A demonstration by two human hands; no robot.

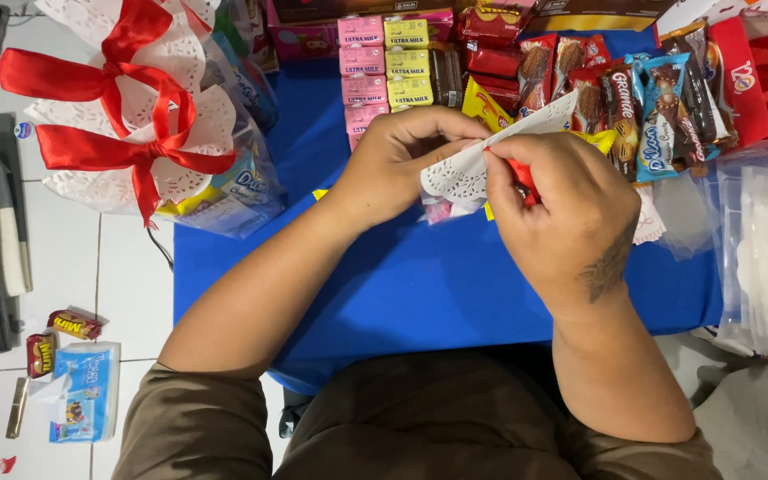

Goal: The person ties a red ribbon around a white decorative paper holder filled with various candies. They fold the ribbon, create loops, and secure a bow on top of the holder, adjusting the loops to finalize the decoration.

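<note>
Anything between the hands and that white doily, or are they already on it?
Nothing visible in the way. The left hand and right hand both pinch the white paper doily directly, above the blue table. The snack packets lie behind it, apart.

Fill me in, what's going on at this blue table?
A person is working with both bare hands over the blue table. The left hand and the right hand together pinch a white paper doily, folded around something red and yellow that is mostly hidden. Finished-looking bags topped with doilies and red ribbon bows sit at the left. Small milk cartons and wrapped snack packs are lined up along the far edge.
</note>
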